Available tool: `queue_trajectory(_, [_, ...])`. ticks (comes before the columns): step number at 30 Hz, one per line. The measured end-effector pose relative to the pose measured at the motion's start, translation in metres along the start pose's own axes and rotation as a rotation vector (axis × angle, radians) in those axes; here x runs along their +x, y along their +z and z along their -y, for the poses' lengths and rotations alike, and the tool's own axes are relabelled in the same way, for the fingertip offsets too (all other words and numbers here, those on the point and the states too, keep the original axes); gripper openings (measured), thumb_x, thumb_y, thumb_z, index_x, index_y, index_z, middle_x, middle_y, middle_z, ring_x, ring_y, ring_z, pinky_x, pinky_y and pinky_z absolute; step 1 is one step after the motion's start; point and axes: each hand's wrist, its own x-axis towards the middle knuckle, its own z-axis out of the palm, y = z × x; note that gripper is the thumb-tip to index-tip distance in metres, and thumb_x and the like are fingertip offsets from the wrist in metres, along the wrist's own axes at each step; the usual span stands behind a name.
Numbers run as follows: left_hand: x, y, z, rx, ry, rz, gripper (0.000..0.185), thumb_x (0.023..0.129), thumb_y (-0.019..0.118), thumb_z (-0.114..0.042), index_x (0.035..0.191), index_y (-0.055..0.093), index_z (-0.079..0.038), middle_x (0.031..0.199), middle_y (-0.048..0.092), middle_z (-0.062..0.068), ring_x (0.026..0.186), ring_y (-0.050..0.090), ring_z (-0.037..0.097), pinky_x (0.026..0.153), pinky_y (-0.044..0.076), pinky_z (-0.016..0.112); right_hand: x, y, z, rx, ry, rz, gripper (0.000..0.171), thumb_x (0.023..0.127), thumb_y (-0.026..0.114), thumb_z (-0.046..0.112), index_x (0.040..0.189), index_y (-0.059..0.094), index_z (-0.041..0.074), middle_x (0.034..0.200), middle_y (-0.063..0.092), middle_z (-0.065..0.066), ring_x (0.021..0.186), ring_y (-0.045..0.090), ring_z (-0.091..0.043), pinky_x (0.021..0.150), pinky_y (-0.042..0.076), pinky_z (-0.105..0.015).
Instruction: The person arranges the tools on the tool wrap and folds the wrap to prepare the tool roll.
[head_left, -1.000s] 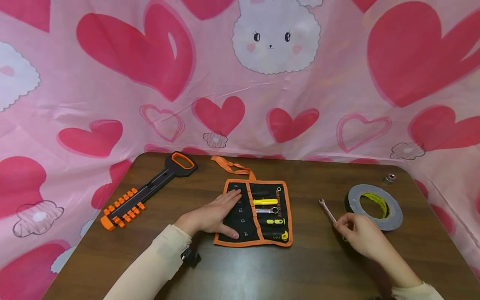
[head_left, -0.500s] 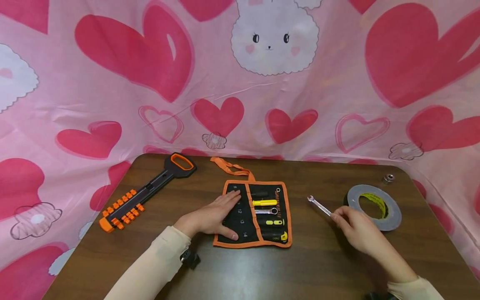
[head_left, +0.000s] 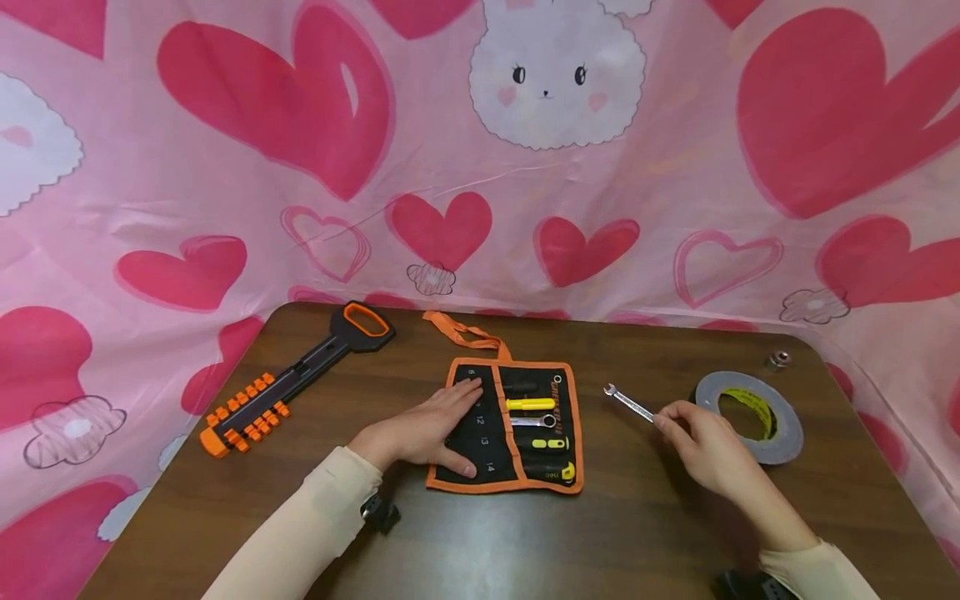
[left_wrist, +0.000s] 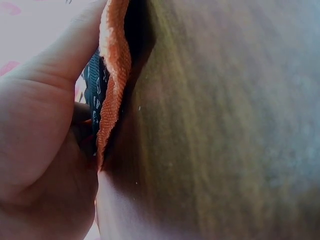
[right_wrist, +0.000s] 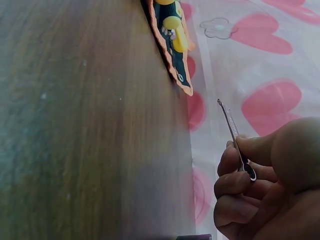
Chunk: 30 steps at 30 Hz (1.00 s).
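My left hand [head_left: 429,425] lies flat with spread fingers on the numbered black panel of an orange-edged tool pouch [head_left: 480,429]. In the pouch's right-hand pockets sit a yellow-handled tool [head_left: 531,404], a second wrench [head_left: 534,422] and other yellow-and-black tools [head_left: 551,444]. To the right, my right hand [head_left: 705,446] pinches a small silver combination wrench [head_left: 630,407] by one end. Its open end points left toward the pouch. In the right wrist view, the wrench's ring end [right_wrist: 249,172] shows between thumb and fingers.
A roll of grey tape [head_left: 783,425] lies just beyond the right hand, with a small metal socket [head_left: 778,359] behind it. At the left is a black rack with orange clips [head_left: 273,392]. An orange strap [head_left: 465,335] trails behind the pouch. A heart-patterned cloth hangs behind the table.
My right hand has lifted the wrench and carried it left, toward the pouch, turning it flatter. The left hand stays in place on the pouch.
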Motion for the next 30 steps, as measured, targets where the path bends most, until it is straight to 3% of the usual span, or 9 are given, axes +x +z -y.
queue_trajectory(8, [-0.001,0.002,-0.001,-0.021,-0.002,0.009,0.119,0.086,0.089,-0.055,0.174,0.019,-0.016,0.184,0.008,0.0,0.171,0.006,0.025,0.138,0.013,0.053,0.007,0.008,0.007,0.027,-0.038,-0.01,0.013,0.11,0.062,0.012,0.104,0.07,0.002,0.084,0.066,0.0,0.077,0.056,-0.014,0.07,0.047,-0.032])
queue_trajectory(19, [0.0,0.005,0.003,-0.01,0.015,0.006,0.12,0.085,0.089,-0.055,0.174,0.019,-0.014,0.184,0.008,0.003,0.171,0.007,0.027,0.138,0.013,0.053,0.017,0.016,0.017,0.021,-0.011,0.0,0.015,0.112,0.058,0.013,0.11,0.067,0.002,0.083,0.06,-0.002,0.081,0.055,-0.022,0.076,0.047,-0.041])
queue_trajectory(30, [0.0,0.001,0.001,-0.026,0.01,0.001,0.12,0.086,0.088,-0.055,0.174,0.018,-0.016,0.185,0.006,0.001,0.171,0.006,0.027,0.138,0.012,0.054,0.03,0.017,0.024,0.05,-0.017,-0.015,0.016,0.113,0.055,0.014,0.114,0.065,0.002,0.084,0.059,-0.005,0.082,0.056,-0.024,0.076,0.046,-0.04])
